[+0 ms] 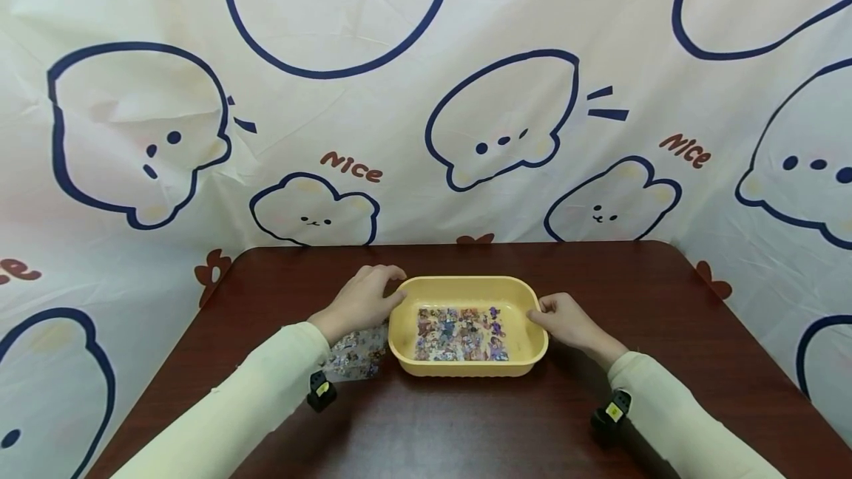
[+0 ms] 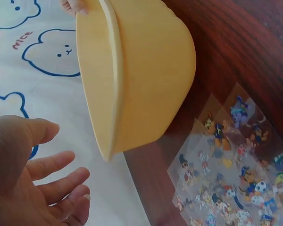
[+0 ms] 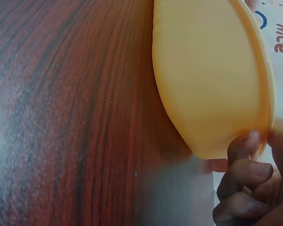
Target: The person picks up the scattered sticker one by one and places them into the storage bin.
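A yellow plastic basin sits on the table, with a patchwork of small colourful cartoon sticker sheets lying on its floor. My right hand pinches the basin's right rim, thumb over the edge and curled fingers under it in the right wrist view. At the left end, my left hand is spread with bent, separate fingers, a gap showing between it and the basin in the left wrist view. Beneath the left forearm, clear sheets printed with cartoon dogs overlap on the table.
The dark red-brown wooden table reaches back to a white cloth backdrop with blue-outlined cartoon faces, which also hangs along both sides. Each wrist carries a small black camera.
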A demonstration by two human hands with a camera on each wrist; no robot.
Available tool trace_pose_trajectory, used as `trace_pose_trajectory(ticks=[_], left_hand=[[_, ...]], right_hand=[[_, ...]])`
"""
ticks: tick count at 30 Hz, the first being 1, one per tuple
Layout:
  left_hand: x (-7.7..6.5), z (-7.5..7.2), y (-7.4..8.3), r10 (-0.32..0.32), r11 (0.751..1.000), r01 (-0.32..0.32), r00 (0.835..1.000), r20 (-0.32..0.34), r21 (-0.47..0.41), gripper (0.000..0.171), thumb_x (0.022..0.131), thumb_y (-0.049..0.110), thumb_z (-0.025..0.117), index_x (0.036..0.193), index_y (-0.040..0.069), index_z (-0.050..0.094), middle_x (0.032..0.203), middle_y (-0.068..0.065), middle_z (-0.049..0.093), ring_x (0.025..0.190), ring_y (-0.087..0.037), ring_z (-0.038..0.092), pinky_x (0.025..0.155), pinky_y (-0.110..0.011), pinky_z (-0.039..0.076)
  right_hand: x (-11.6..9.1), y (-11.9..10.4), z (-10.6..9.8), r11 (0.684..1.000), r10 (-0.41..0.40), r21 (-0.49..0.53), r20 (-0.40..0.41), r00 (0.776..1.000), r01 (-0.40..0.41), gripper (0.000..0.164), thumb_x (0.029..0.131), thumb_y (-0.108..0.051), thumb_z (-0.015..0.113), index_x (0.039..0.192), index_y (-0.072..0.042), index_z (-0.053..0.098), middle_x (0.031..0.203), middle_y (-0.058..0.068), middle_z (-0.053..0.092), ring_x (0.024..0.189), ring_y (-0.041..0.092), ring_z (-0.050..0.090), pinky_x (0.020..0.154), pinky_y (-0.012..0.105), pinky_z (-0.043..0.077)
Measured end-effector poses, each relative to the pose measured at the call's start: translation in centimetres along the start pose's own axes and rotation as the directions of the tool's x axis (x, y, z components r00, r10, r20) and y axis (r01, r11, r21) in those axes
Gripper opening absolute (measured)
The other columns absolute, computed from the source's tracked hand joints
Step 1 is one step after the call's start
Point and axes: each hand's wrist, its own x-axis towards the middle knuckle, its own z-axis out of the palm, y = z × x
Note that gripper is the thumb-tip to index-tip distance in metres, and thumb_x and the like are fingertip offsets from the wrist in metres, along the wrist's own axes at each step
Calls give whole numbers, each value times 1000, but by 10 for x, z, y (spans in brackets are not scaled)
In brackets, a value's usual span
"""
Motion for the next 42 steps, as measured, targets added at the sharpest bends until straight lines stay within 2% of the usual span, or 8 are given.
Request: trace_pose_trajectory(ticks=[7,12,20,25,29,37,42], left_hand=[[-2,-8,-6,-29,1000,29,1000,12,-11,37,102,26,60,133,7,62,136,-14,64,130,-34,54,105,-53,47],[-1,-13,-12,-42,999,42,999,11,-22,38,102,25,60,134,5,61,134,-17,65,127,-34,58,102,-52,50],[-1,-18,-26,-62,998,61,997,50,13,40,97,21,68,133,5,61,131,-19,64,123,-36,60,99,-52,51],[-3,-17,-34,-66,997,63,995,71,42,42,93,15,72,131,3,62,128,-19,65,119,-36,63,96,-49,53],[-5,-15,-40,-92,994,84,989,111,74,43,90,10,75,130,2,63,125,-19,67,116,-35,64,94,-47,55],[-8,-9,-49,-150,984,127,969,195,128,45,85,15,80,126,3,65,123,-18,69,103,-28,68,87,-46,56],[-7,-5,-53,-156,983,131,966,205,130,48,86,16,81,128,3,63,125,-18,68,102,-28,68,87,-46,57]], right_hand=[[-1,0,0,1000,4,14,1,1000,-4,30,100,-12,58,72,-5,52,56,-3,49,50,8,46,47,22,37],[0,0,0,1000,7,10,0,1000,-7,29,100,-12,57,73,-2,53,57,-3,50,51,9,47,47,22,37],[0,0,0,1000,13,11,3,1000,-13,28,100,-13,57,74,-1,54,57,-3,51,51,9,47,47,22,37],[1,1,-1,1000,13,7,9,1000,-13,29,100,-13,57,72,-5,52,57,-3,49,51,9,47,48,23,37],[2,1,-1,1000,24,6,10,1000,-25,29,100,-13,58,72,-6,51,57,-3,49,52,9,47,48,23,38],[1,0,-1,999,42,9,9,999,-42,29,100,-13,57,73,-5,52,58,-2,50,52,9,48,48,23,38],[1,1,0,1000,29,7,4,1000,-29,29,100,-13,57,73,-4,53,58,-2,50,51,9,48,48,22,38]])
